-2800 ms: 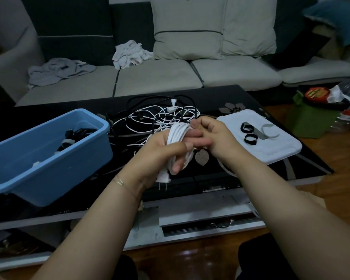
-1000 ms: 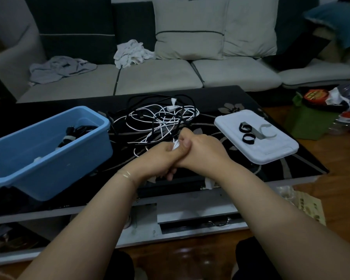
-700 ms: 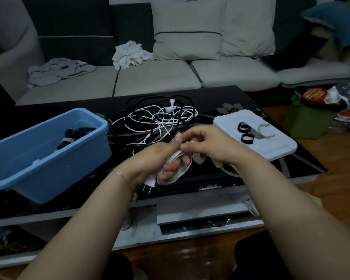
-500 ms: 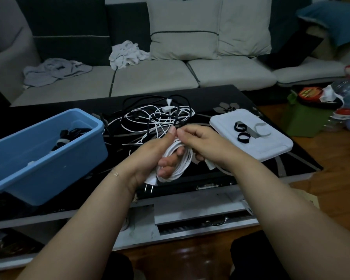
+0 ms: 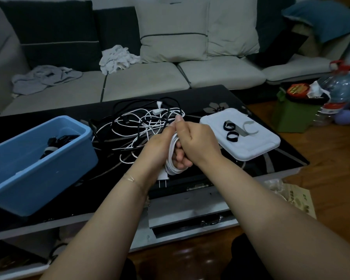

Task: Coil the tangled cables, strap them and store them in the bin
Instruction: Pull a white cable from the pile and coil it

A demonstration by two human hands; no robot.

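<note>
Since half a second ago, your right hand [image 5: 198,144] has closed in over the white cable coil [image 5: 173,158], pinching its top strand, while your left hand [image 5: 160,150] still grips the coil, plug prongs hanging below. Both hover above the black table [image 5: 214,96], between the blue bin [image 5: 38,158] and white lid [image 5: 251,146], tangled cables [image 5: 141,124] behind, before a grey sofa [image 5: 150,79].

Blue bin [image 5: 49,158] left, white lid [image 5: 249,146] right, tangled cables [image 5: 141,124] behind; bare tabletop [image 5: 210,170] between.
</note>
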